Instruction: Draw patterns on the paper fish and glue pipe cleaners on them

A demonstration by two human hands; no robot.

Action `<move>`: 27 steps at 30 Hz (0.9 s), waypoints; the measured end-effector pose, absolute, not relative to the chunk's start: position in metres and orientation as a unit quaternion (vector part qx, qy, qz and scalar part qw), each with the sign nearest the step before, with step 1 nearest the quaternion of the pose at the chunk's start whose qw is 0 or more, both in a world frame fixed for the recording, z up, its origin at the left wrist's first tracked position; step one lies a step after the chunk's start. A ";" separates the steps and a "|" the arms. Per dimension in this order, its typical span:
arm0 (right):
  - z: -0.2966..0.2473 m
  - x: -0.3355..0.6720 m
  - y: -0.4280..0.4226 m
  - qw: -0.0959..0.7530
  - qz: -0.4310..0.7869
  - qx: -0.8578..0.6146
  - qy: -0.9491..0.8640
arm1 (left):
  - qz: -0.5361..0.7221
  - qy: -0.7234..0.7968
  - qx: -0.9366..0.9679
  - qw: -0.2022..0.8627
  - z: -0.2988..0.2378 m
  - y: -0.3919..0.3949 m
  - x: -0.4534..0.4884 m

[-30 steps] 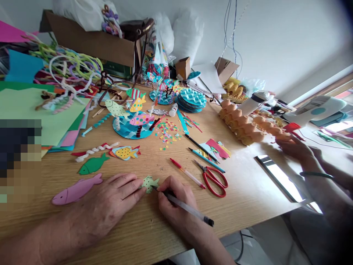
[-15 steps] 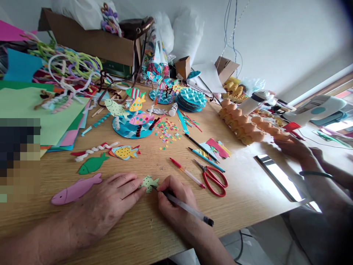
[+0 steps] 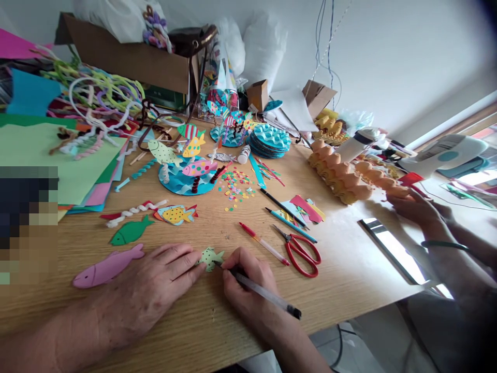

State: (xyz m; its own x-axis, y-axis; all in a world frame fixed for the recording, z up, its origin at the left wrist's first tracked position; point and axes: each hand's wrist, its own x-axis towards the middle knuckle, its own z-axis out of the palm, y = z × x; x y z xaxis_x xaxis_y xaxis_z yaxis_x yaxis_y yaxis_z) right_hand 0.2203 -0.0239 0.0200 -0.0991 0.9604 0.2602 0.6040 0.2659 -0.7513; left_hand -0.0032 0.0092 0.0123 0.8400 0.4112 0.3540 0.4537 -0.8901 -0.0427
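Right hand point(image 3: 250, 285) clamped on pen point(image 3: 267, 294) beside spotted fish point(image 3: 210, 257)
Its long axis runs hand to hand — left hand point(image 3: 151, 290) flat, fingertips at one end; pen-tip contact unclear.

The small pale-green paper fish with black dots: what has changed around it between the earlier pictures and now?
Nothing visibly changed there. The left hand still touches the small pale-green paper fish; the right hand still holds the clear-barrelled black pen, tip at the fish; the red-handled scissors lie as before.
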 end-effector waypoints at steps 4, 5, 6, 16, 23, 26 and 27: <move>0.021 0.220 -0.023 0.367 0.250 -0.552 -0.706 | -0.171 -0.224 -0.956 0.083 0.013 0.009 -0.002; 0.021 0.220 -0.023 0.364 0.252 -0.556 -0.704 | -0.172 -0.223 -0.956 0.081 0.014 0.009 -0.001; 0.021 0.219 -0.023 0.361 0.253 -0.561 -0.701 | -0.172 -0.223 -0.956 0.079 0.015 0.009 -0.001; 0.021 0.220 -0.023 0.358 0.251 -0.566 -0.699 | -0.170 -0.257 -0.951 0.025 -0.004 0.003 -0.003; 0.022 0.220 -0.023 0.361 0.255 -0.560 -0.701 | -0.155 -0.245 -0.956 0.032 0.001 0.005 -0.004; 0.022 0.220 -0.023 0.358 0.260 -0.559 -0.702 | -0.157 -0.244 -0.956 0.030 0.007 0.007 -0.003; 0.022 0.220 -0.023 0.355 0.265 -0.559 -0.701 | -0.161 -0.250 -0.954 0.025 0.007 0.007 -0.004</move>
